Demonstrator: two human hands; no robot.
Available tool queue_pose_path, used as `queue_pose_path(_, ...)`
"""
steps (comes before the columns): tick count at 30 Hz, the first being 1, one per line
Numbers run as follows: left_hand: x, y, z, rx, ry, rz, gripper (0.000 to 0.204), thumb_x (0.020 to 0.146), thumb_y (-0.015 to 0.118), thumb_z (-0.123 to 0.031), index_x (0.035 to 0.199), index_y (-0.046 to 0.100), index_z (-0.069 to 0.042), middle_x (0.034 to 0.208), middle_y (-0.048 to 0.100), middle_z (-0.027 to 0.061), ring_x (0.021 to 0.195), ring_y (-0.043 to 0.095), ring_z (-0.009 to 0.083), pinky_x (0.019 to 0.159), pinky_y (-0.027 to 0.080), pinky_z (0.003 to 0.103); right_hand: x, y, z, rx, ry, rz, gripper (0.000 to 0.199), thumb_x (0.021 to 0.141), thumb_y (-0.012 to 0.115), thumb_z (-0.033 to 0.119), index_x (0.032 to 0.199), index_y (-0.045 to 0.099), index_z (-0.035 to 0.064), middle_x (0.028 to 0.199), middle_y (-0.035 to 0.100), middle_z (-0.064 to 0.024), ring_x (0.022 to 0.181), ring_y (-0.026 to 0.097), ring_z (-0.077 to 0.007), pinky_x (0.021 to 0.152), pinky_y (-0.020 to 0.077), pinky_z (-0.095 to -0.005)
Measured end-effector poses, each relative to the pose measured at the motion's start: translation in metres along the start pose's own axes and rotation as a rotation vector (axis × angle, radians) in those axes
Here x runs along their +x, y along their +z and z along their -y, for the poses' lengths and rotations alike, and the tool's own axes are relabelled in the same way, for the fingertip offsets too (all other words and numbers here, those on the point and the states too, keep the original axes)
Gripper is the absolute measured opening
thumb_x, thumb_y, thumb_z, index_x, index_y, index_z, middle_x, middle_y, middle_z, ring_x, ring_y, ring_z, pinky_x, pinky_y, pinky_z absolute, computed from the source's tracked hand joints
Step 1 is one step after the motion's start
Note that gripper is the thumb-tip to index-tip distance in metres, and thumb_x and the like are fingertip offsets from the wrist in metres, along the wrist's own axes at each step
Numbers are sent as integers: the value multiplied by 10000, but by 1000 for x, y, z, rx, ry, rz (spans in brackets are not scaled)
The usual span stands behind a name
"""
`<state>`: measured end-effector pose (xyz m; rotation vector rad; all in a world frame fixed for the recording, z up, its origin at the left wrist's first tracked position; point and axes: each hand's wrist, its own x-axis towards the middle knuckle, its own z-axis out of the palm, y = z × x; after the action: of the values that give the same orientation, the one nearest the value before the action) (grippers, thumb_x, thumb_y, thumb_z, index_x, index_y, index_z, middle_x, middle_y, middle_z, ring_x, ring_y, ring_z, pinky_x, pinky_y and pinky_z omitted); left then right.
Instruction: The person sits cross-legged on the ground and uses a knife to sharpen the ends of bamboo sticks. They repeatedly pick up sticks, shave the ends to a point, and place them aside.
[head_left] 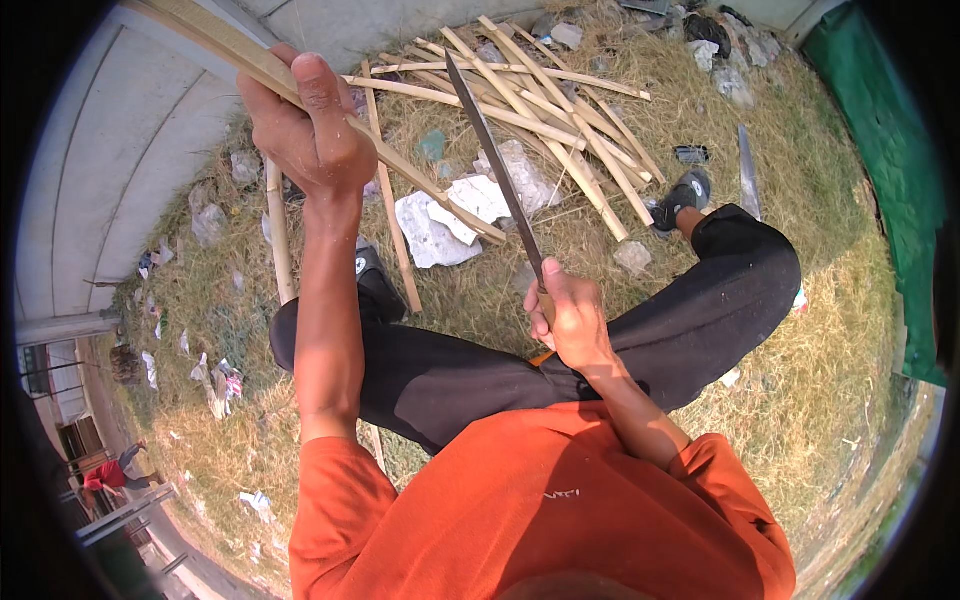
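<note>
My left hand (318,135), raised at the upper left, is closed round a long split bamboo strip (425,185). The strip slants from the top left corner down to the right, its lower end over some pale stone slabs (440,238). In front of my lap, my right hand (575,318) grips the handle of a long, narrow-bladed knife (500,165). Its dark blade points up and away, apart from the strip, with the tip near a heap of bamboo strips (560,105) on the grass.
A long metal blade (748,175) lies on the grass beyond my knee, near a small black object (691,154). Concrete wall panels (110,150) stand at the left, a green sheet (880,170) at the right. Litter (228,385) dots the ground. Another person (115,473) is far off, lower left.
</note>
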<state>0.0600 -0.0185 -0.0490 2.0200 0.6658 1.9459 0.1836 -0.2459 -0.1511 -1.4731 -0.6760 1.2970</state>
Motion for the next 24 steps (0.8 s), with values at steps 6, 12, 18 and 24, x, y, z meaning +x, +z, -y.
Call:
queue_pose_path(6,21,-17,-23,-104,57,-98,367,1003,470,-404,963,435,-41,583,447,18,471,427,70,470,337,213,-12,-2,4,-49,111,69,566,1003,381,440,664,545,18,516,514,-43,466,505,-146,485,403,-298)
queue_pose_path(12,29,-28,-42,-118,92,-140,388,1007,454,-418,955,409,-36,666,437,33,464,413,81,454,310,213,-16,-1,8,-93,45,85,595,1002,362,469,657,542,19,510,504,-43,477,505,-149,493,399,-305)
queue_pose_path(18,28,-19,-21,26,165,-87,503,998,384,-522,929,366,-24,532,389,63,425,411,94,388,330,204,-12,0,4,-20,-9,96,646,994,342,566,724,532,10,523,482,-42,435,458,-110,378,343,-234)
queue_pose_path(24,28,-18,-13,-60,134,-113,403,992,479,-439,972,418,-41,536,481,16,485,419,77,513,336,211,-16,2,7,-19,51,79,543,1017,391,407,672,547,17,506,496,-34,449,474,-126,449,369,-285)
